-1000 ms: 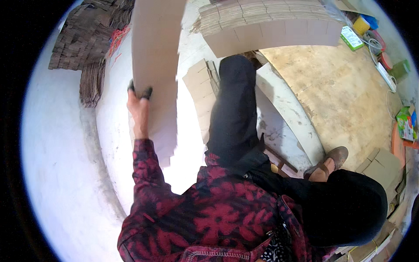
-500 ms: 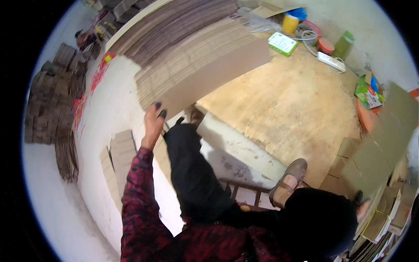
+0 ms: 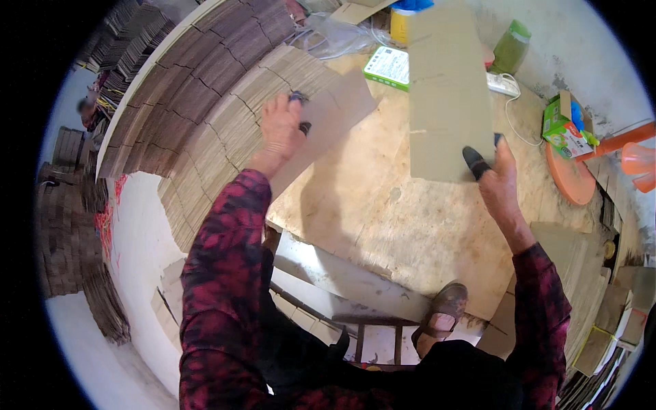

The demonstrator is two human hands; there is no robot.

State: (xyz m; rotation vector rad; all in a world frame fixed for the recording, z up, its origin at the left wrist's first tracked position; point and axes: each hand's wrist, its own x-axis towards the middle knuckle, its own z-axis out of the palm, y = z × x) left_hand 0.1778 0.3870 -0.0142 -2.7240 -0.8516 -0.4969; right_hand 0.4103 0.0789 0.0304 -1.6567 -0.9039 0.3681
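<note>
Cardboard sheet [image 3: 447, 96], flat and brown, is held up over the plywood tabletop [image 3: 362, 198], to the right of the light cardboard stack [image 3: 236, 133] and apart from it. The right hand [image 3: 501, 193] grips it at its lower right corner: the dark-capped thumb lies across the near face, a second dark-capped tip shows at the right edge, and the other fingers are hidden. Most of the sheet stretches away beyond those fingers, its face plain apart from short cut marks.

The left hand [image 3: 280, 131] is on the stack itself, fingers bent over the top edge and capped thumb against the plain front face; whether they grip a piece cannot be told.

Just off the stack's right end lies a white-and-green box [image 3: 387, 67], its pale label filled with fine print too small to read. Farther right of the stack, beyond the sheet, are a white power strip [image 3: 503, 84] and a green container [image 3: 511, 48], then a green carton [image 3: 564, 126] with colourful printing and something blue in its opening. Against the stack's far left side runs a darker stack [image 3: 191, 89].
</note>
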